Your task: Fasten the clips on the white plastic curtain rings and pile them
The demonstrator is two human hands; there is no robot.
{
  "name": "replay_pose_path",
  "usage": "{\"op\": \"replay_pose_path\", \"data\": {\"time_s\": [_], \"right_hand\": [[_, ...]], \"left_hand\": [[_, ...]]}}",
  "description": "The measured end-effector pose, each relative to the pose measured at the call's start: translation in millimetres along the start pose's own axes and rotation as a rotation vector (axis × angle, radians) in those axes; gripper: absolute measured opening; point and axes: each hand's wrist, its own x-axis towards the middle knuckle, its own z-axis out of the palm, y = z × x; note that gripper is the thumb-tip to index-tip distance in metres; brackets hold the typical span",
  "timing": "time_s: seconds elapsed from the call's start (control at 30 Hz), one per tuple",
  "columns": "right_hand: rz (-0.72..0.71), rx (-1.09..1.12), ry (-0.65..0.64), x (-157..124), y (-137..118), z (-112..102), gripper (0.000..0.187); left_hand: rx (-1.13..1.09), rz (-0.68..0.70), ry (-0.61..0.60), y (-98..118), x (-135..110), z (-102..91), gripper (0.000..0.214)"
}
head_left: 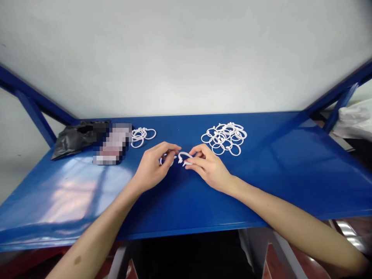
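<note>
Above the blue table, my left hand (152,166) is closed, thumb and fingers pinching a white plastic curtain ring (161,161); the fingers cover part of it. Facing it, my right hand (212,167) grips another curtain ring (184,154), which stands unclasped with its gap toward my left hand. A narrow space separates the two rings. Beyond my right hand lies a larger pile of white rings (223,138), many with small knobbed clasps. A smaller cluster of similar rings (140,134) rests beyond my left hand.
The blue table (186,209) runs up to a pale wall (186,58). On its left lie a black plastic bag (71,141) and a blurred-out rectangular item (113,143). Blue frame bars rise at both sides. White plastic bags (356,118) sit beyond the right edge.
</note>
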Motion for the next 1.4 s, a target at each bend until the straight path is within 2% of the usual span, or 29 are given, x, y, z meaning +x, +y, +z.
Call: {"op": "replay_pose_path", "data": {"time_s": [0.13, 0.23, 0.37, 0.43, 0.5, 0.67, 0.87, 1.07, 1.2, 1.3, 1.4], "right_hand": [[0.024, 0.092, 0.052, 1, 3, -2, 0.017], [0.056, 0.15, 0.068, 2, 2, -3, 0.015], [0.226, 0.32, 0.096, -1, -1, -1, 0.023], [0.275, 0.368, 0.103, -4, -3, 0, 0.019], [0.257, 0.338, 0.106, -5, -5, 1, 0.01], [0.2, 0.283, 0.11, -5, -7, 1, 0.017], [0.086, 0.23, 0.04, -11, -7, -3, 0.014], [0.04, 0.082, -0.008, -5, 0, -5, 0.018], [0.067, -0.256, -0.017, 8, 7, -25, 0.025], [0.216, -0.572, 0.071, 13, 20, -57, 0.027], [0.332, -0.678, 0.097, 12, 40, -89, 0.02]], "left_hand": [[-0.076, 0.083, -0.067, 1, -1, -0.8, 0.023], [-0.092, 0.094, -0.051, -2, -1, 4.1, 0.017], [-0.084, 0.036, -0.041, -4, -2, 10.5, 0.019], [-0.105, 0.005, -0.063, -2, -2, 11.7, 0.02], [-0.132, 0.006, -0.088, 0, -3, 12.5, 0.02], [-0.077, 0.047, -0.064, 1, -8, 17.7, 0.019], [-0.006, 0.145, -0.035, 1, -14, 25.8, 0.018], [0.095, 0.145, -0.108, -1, -11, 24.9, 0.02], [0.274, 0.182, -0.104, -9, -4, 13.1, 0.022], [0.401, 0.138, -0.08, -20, 0, 1.2, 0.025], [0.48, 0.075, -0.115, -32, 3, -6.8, 0.031]]}}
